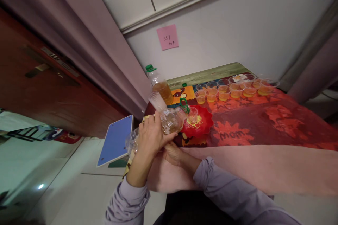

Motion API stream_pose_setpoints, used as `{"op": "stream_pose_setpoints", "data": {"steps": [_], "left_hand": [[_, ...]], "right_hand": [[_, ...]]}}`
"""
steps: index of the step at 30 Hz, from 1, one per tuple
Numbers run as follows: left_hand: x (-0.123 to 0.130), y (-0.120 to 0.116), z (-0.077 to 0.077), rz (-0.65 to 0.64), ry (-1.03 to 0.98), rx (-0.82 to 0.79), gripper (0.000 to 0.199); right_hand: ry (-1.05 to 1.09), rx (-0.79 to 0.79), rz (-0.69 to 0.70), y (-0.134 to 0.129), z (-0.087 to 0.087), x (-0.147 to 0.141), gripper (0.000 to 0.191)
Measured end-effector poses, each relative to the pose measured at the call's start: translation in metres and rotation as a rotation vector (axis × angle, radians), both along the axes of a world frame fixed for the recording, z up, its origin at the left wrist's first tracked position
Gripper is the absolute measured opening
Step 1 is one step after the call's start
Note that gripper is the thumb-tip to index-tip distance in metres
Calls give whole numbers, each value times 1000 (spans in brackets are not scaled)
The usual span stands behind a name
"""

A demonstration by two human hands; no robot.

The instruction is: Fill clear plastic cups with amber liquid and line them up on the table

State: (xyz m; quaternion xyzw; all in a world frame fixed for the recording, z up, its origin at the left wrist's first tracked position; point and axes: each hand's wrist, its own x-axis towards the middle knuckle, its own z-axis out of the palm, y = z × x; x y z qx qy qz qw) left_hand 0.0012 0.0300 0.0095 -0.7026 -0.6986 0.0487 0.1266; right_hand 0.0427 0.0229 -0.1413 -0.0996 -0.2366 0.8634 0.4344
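A clear plastic bottle [173, 121] lies tilted over the table, its neck with the green ring handle [184, 104] pointing right. My left hand [151, 133] is wrapped round its body from above. My right hand [173, 153] is closed against the bottle's underside, its fingers partly hidden. Below the bottle's mouth stands a clear plastic cup [193, 115] on a red scalloped plate [204, 128]. Whether liquid is flowing I cannot tell. Behind my left hand stand a stack of clear cups [157, 100] and a green-capped bottle [163, 89] partly filled with amber liquid.
Clear cups [224, 93] with some amber liquid stand in rows along the table's back. A loose green cap [184, 84] lies near the upright bottle. A patterned cloth [264, 119] covers the table. At the left is a blue board [116, 140]; a pink note [168, 37] hangs on the wall.
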Motion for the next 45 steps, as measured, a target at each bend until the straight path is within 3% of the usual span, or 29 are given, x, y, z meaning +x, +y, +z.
{"op": "stream_pose_setpoints", "data": {"steps": [18,45], "left_hand": [[4,0,4,30,-18,-21,101],[6,1,5,22,10,-23,95]], "right_hand": [[45,21,10,0,-7,-1,67],[26,-13,3,-1,2,3,64]]}}
